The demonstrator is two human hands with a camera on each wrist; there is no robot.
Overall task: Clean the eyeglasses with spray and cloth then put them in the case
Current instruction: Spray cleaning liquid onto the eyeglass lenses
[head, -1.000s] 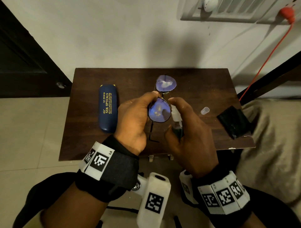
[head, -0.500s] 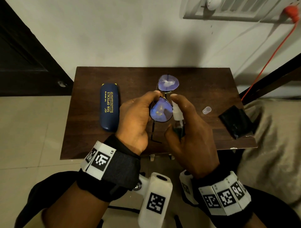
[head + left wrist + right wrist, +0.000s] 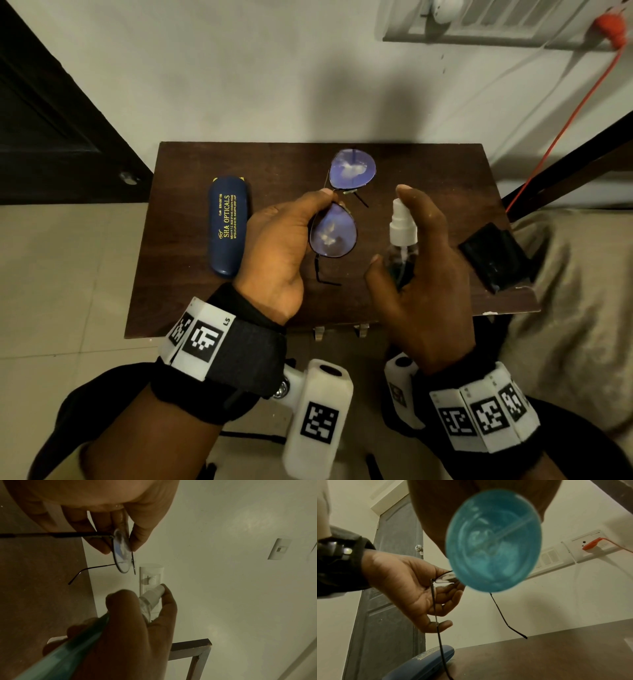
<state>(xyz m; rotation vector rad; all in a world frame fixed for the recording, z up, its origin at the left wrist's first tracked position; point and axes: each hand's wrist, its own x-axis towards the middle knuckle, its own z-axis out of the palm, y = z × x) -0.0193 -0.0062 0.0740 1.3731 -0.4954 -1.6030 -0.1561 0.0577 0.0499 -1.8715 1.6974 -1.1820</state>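
Note:
My left hand [image 3: 284, 236] pinches the thin-framed eyeglasses [image 3: 334, 231] at the bridge, holding them above the dark wooden table [image 3: 178, 274] with both arms unfolded; the lenses look bluish with white patches. My right hand [image 3: 421, 260] grips a small clear spray bottle [image 3: 402, 240] with blue liquid and a white nozzle, forefinger on top, a short way right of the glasses. The left wrist view shows the glasses [image 3: 122, 553] edge-on with the bottle [image 3: 150, 596] below. The bottle's blue base [image 3: 493, 539] fills the right wrist view. The closed blue case [image 3: 227, 224] lies at the table's left. The black cloth [image 3: 493, 255] lies at the right edge.
A wall stands right behind the table, with a switch panel [image 3: 479, 20] and a red plug and cord [image 3: 609, 27] at the upper right. A dark door [image 3: 51, 120] is at the left. Beige fabric [image 3: 565, 308] lies right of the table.
My right hand has drawn the spray bottle to the right, away from the near lens it was almost touching. The left hand keeps the glasses in about the same place.

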